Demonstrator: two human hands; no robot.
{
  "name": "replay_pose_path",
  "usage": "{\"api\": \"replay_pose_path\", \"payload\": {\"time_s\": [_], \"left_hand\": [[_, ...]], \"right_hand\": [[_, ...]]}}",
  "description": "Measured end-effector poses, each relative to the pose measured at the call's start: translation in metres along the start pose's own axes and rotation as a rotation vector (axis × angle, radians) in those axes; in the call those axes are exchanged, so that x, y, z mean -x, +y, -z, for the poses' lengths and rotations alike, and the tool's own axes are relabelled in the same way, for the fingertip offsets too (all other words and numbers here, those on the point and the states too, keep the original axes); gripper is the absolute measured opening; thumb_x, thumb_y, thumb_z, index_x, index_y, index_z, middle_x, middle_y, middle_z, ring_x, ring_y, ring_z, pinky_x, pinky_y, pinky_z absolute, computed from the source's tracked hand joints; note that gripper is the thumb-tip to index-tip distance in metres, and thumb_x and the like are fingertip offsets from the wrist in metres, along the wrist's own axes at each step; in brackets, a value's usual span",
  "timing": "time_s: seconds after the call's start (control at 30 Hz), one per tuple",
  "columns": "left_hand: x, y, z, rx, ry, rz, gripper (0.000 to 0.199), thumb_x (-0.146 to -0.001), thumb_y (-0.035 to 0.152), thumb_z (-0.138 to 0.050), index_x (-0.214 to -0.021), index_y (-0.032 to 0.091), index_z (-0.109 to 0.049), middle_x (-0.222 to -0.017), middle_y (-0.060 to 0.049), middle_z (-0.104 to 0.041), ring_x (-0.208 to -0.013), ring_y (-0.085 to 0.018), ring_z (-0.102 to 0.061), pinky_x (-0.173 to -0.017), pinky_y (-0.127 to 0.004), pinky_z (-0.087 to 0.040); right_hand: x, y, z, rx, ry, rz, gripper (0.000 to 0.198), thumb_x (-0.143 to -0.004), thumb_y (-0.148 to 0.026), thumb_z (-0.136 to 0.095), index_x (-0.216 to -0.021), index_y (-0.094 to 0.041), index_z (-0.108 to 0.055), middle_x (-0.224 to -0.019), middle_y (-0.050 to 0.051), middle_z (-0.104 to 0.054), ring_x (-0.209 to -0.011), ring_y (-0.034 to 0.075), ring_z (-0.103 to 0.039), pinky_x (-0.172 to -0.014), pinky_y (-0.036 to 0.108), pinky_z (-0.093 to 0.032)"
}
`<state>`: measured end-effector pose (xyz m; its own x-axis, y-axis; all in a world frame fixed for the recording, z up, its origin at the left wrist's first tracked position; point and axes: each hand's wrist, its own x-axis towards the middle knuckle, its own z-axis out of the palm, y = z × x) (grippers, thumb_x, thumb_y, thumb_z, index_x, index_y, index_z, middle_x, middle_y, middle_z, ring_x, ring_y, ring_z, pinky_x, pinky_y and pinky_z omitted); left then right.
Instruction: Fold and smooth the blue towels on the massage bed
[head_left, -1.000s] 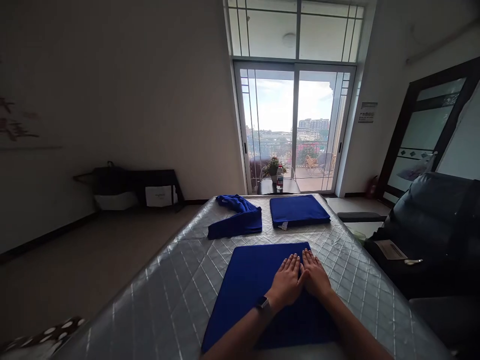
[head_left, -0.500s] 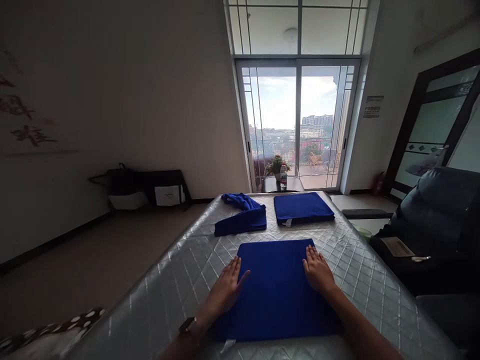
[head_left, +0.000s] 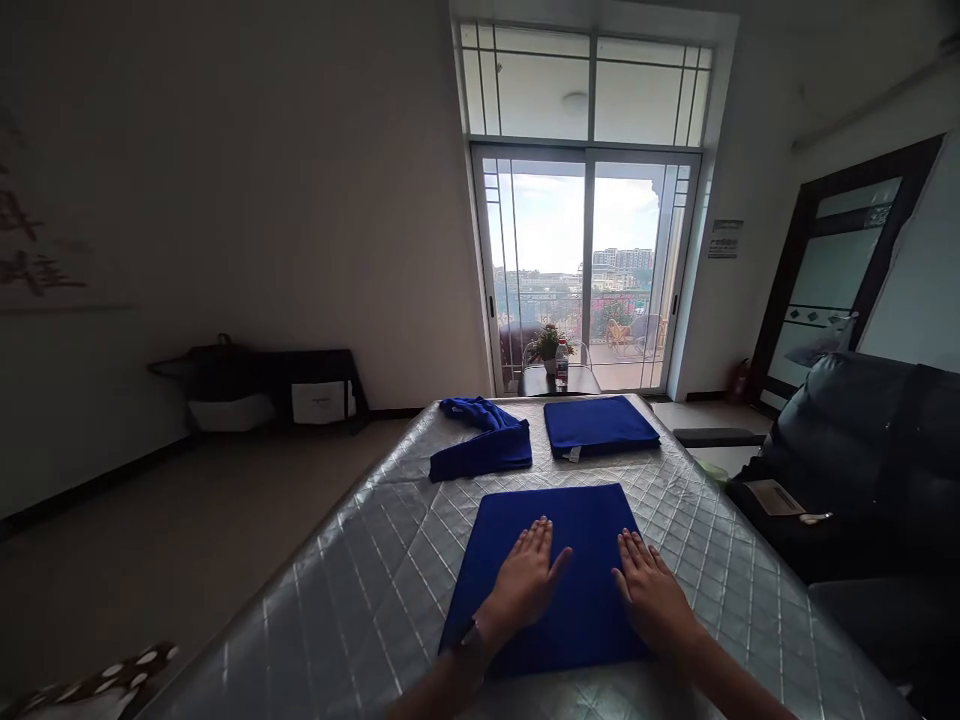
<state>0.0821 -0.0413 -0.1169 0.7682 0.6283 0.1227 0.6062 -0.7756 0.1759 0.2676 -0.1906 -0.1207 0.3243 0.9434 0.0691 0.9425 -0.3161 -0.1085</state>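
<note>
cloth [head_left: 585,615] of deep blue, a flat four-cornered piece, lies nearest, square in front of the person on a silver quilted cover [head_left: 360,600]. the left hand [head_left: 525,570] is palm down over its left-middle part, fingers straight and side by side, thumb spread away; the right hand [head_left: 652,590] is palm down at its right edge, fingers likewise straight and the thumb out. neither grips anything, and how hard they press i cannot tell. a dark band [head_left: 471,632] circles the left wrist, blurred. farther up the cover, a rumpled blue garment [head_left: 491,450] lies on the left, apart from a neatly folded blue stack [head_left: 600,425] on the right with a white label [head_left: 574,454]. past the cover's far end, a potted plant [head_left: 549,345] and a clear bottle [head_left: 562,365] stand before a glass sliding door [head_left: 589,270].
</note>
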Motion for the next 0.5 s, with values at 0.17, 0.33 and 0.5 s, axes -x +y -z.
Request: {"api": "replay_pose_path", "payload": {"time_s": [0.17,0.33,0.5], "left_hand": [[-0.016,0.075,-0.029,0.108,0.063,-0.265,0.072,-0.104,0.056,-0.012,-0.158,0.011,-0.03,-0.165,-0.013,-0.029,-0.154,-0.023,-0.022,-0.127,-0.044,-0.025],[0.0,0.055,-0.03,0.095,0.033,-0.267,0.069,-0.105,0.056,-0.019,-0.158,0.014,-0.029,-0.164,-0.011,-0.029,-0.154,-0.024,-0.023,-0.126,-0.045,-0.027],[0.048,-0.021,-0.011,0.023,-0.021,-0.051,0.072,-0.103,0.063,-0.023,-0.158,0.017,-0.027,-0.165,-0.01,-0.026,-0.153,-0.027,-0.025,-0.124,-0.049,-0.03]], "right_hand": [[0.011,0.001,-0.006,-0.01,-0.055,-0.035,0.062,-0.102,-0.031,-0.019,-0.158,-0.006,-0.028,-0.165,0.01,-0.018,-0.155,0.023,-0.014,-0.125,0.042,-0.016],[0.009,0.003,-0.005,-0.063,-0.051,-0.052,0.064,-0.103,-0.036,-0.021,-0.158,-0.005,-0.027,-0.165,0.011,-0.019,-0.155,0.023,-0.014,-0.126,0.042,-0.016],[0.008,0.003,-0.009,-0.083,-0.036,-0.061,0.064,-0.103,-0.038,-0.021,-0.159,-0.006,-0.026,-0.165,0.009,-0.018,-0.155,0.022,-0.014,-0.126,0.042,-0.016]]}}
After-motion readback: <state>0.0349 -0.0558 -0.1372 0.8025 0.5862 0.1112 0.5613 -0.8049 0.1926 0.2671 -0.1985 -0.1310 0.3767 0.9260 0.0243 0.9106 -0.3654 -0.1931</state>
